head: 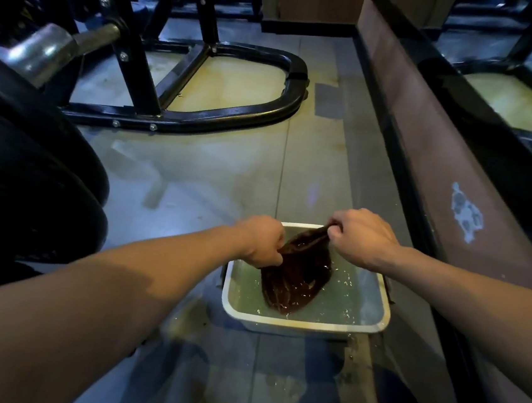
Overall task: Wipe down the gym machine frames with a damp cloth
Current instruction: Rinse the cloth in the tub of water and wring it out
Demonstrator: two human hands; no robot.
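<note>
Fingertips of both hands hidden in cloth folds. Left hand (pixel 262 242) and right hand (pixel 360 239) each pinch the dark cloth (pixel 298 275). It hangs into water in the white tub (pixel 304 323) on the floor.

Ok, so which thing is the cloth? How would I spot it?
Find the white rectangular tub of water on the floor, beside the long brown wall panel. The cloth is the dark reddish-brown wet rag hanging into that water, with the left hand and right hand each gripping a top corner. It is the only soft, dripping thing among hard black machine frames.
</note>
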